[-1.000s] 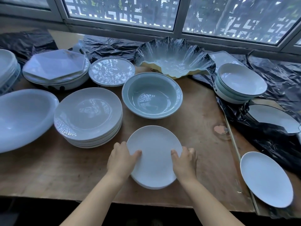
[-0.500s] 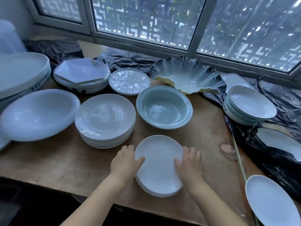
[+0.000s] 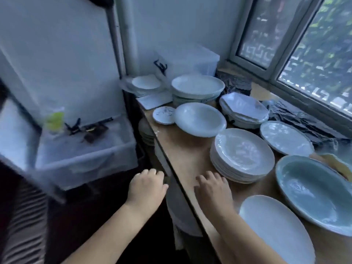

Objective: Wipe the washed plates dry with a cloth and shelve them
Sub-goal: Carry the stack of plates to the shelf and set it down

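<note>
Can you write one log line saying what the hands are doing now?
left hand: off table, empty | right hand: over table, empty | white plate: released

clear plastic bin beside wooden table.

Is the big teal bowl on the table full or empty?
Empty. The teal bowl sits upright on the table, its glossy inside bare, showing only reflections.
</note>
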